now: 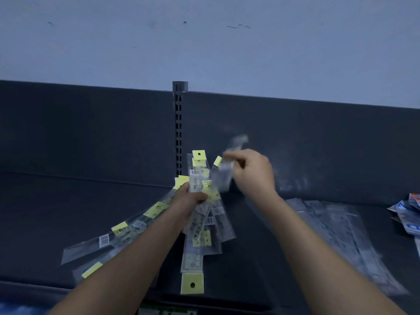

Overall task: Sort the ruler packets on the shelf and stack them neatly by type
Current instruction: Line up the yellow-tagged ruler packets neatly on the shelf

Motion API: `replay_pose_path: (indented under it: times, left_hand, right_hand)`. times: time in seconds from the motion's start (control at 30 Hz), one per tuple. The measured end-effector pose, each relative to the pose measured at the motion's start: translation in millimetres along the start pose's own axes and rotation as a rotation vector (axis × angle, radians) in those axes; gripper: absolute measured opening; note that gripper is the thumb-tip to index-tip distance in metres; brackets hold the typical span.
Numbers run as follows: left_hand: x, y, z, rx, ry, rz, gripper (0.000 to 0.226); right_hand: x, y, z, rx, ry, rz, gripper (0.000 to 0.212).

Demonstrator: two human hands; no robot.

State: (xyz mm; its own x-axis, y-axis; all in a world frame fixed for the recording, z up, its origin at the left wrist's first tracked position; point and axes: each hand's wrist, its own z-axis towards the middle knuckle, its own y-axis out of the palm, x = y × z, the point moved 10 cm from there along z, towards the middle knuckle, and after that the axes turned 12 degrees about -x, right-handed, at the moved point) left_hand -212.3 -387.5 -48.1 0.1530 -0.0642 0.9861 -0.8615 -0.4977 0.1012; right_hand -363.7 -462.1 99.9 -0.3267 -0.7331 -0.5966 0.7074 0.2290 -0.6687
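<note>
My left hand (189, 201) grips a fanned bunch of clear ruler packets with yellow header tabs (200, 176) above the dark shelf (68, 212). More of these packets (104, 241) splay out to the lower left, and one long packet (192, 284) hangs toward the shelf's front edge. My right hand (252, 171) pinches a single blurred clear packet (223, 176) just to the right of the bunch. A row of clear packets without yellow tabs (336, 226) lies flat on the shelf to the right.
Blue and white packets (406, 214) lie at the far right edge. A slotted upright post (179, 123) splits the dark back panel behind the hands. A pale wall rises above the shelf unit.
</note>
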Motion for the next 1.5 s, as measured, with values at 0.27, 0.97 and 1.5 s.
replay_pose_path:
  times: [0.27,0.97,1.5]
  left_hand:
    - [7,-2,-3,0.011,0.049,-0.017,0.032]
    - [6,7,-10,0.014,0.089,-0.177,0.03]
    - [8,-16,-12,0.079,0.098,-0.221,0.029]
  right_hand:
    - [18,72,-12,-0.35,-0.033,-0.119,0.03]
    - [83,114,-35,-0.337,0.486,0.849,0.007]
    - [83,80,-43,-0.287,0.357,0.149,0.024]
